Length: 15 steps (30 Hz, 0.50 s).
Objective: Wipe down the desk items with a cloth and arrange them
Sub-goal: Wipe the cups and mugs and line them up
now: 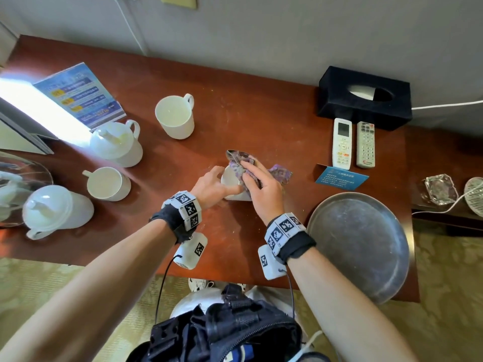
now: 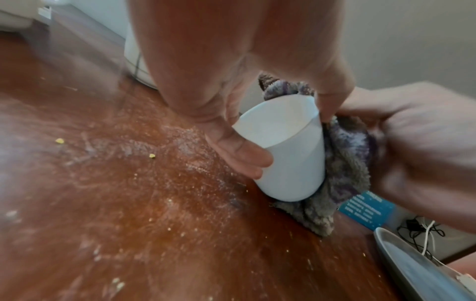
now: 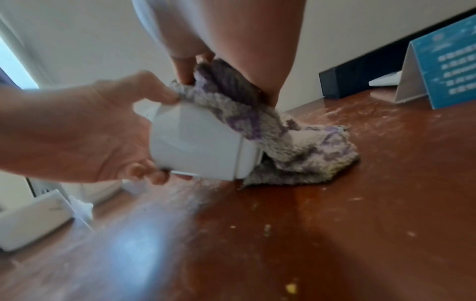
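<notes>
A white cup (image 1: 230, 178) is held tilted just above the middle of the brown desk (image 1: 261, 121). My left hand (image 1: 213, 182) grips it around the rim, thumb on one side and fingers on the other; the left wrist view shows this hold on the cup (image 2: 291, 156). My right hand (image 1: 261, 184) holds a purple-grey cloth (image 1: 279, 172) and presses it against the cup's side. In the right wrist view the cloth (image 3: 309, 146) drapes from the cup (image 3: 201, 142) down onto the desk. The cup's handle is hidden.
Two more cups (image 1: 175, 116) (image 1: 107, 182) and two lidded teapots (image 1: 117, 142) (image 1: 55, 210) stand at the left. A round metal tray (image 1: 358, 244) lies at the front right. Two remotes (image 1: 342, 143), a black tissue box (image 1: 364, 97) and a blue card (image 1: 341, 177) sit behind it. Dust and crumbs cover the desk.
</notes>
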Available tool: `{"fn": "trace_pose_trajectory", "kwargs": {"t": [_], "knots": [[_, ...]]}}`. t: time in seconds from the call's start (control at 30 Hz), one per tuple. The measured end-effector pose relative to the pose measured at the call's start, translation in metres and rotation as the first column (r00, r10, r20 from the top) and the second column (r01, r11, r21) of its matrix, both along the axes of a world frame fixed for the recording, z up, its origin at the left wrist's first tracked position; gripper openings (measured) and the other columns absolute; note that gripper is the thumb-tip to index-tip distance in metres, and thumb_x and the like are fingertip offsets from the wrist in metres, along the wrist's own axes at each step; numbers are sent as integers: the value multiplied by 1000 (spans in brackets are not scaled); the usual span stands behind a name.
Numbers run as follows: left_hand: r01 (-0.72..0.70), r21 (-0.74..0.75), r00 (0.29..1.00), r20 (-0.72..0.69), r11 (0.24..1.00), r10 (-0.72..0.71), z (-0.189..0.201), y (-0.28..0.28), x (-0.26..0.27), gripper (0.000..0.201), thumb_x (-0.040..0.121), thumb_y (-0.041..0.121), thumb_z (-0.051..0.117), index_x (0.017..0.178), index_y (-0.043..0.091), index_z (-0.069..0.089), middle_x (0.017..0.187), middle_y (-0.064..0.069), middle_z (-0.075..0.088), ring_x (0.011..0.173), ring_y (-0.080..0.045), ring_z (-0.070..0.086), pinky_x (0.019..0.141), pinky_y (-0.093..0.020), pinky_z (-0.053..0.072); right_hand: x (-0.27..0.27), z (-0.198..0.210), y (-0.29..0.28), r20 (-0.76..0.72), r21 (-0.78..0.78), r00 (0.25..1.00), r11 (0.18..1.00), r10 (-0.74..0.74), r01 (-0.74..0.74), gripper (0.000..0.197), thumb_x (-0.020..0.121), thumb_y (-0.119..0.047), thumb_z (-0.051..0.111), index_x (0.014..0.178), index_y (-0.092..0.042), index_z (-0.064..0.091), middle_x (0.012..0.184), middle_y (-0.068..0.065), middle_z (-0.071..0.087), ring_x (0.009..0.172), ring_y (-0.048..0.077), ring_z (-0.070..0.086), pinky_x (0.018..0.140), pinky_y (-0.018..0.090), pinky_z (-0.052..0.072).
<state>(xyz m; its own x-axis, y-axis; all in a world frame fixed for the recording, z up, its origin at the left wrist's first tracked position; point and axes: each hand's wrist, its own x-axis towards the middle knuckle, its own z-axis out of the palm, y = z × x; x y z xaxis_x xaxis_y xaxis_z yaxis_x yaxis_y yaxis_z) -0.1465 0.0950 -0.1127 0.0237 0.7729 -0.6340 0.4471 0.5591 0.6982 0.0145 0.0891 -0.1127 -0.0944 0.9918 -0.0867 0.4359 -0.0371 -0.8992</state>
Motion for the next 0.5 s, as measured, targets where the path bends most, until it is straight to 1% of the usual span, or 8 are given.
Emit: {"fn": "trace_pose_trajectory", "kwargs": {"t": [0.03,0.13,0.17,0.23,0.3,0.37,0.43,0.5], "knots": [[-13,1,1000,7,1000,12,0,0,0,73,77,42,80,136,20,43,115,-5,62,88,-21,70,70,-37,63,2,-3,2,12,-14,1000,1000,-1,2,30,98,-20,58,126,-26,68,142,-11,53,129,-8,39,109,10,30],[-11,-17,1000,-1,1000,11,5,3,1,73,79,42,79,138,20,42,113,-5,61,75,-21,73,69,-36,63,11,-13,9,-2,-130,983,975,-184,182,29,98,-25,57,124,-26,69,133,-4,62,123,9,54,108,34,44],[-3,-20,1000,-7,1000,3,7,5,3,73,78,44,79,137,20,43,114,-4,60,72,-21,73,69,-36,62,14,-14,11,-23,-175,964,950,-266,258,29,98,-22,58,124,-22,69,127,-2,65,117,13,58,105,38,47],[10,-20,1000,-20,1000,-10,12,11,4,72,78,46,79,135,21,45,116,-4,58,70,-19,73,65,-33,61,17,-15,13,-61,-227,926,909,-372,350,28,97,-19,59,123,-18,69,121,0,68,113,16,61,102,42,49],[11,-26,1000,-28,1000,-12,16,15,4,70,79,47,78,135,20,46,118,-5,57,72,-18,73,62,-27,58,15,-13,11,-91,-237,915,901,-394,364,27,96,-19,61,121,-20,71,119,-3,69,113,16,62,101,42,51],[1,-21,1000,-27,1000,-1,17,17,5,69,82,46,76,138,18,47,120,-6,57,75,-18,72,60,-25,57,10,-7,4,-112,-196,933,928,-343,318,27,95,-15,62,120,-20,72,124,-9,66,119,12,60,103,37,50],[-27,-23,1000,-3,999,27,16,17,4,70,83,45,76,139,16,47,122,-8,57,83,-19,70,66,-33,62,5,-3,-4,-120,-123,955,959,-270,256,28,95,-12,62,120,-20,72,130,-16,59,126,2,54,107,28,46],[-56,-35,998,29,998,57,14,17,4,71,82,43,76,141,14,48,123,-9,56,92,-21,68,74,-42,63,3,-2,-4,-126,-95,959,966,-252,241,29,94,-9,63,119,-19,72,127,-19,58,125,-4,51,106,23,44]]}}
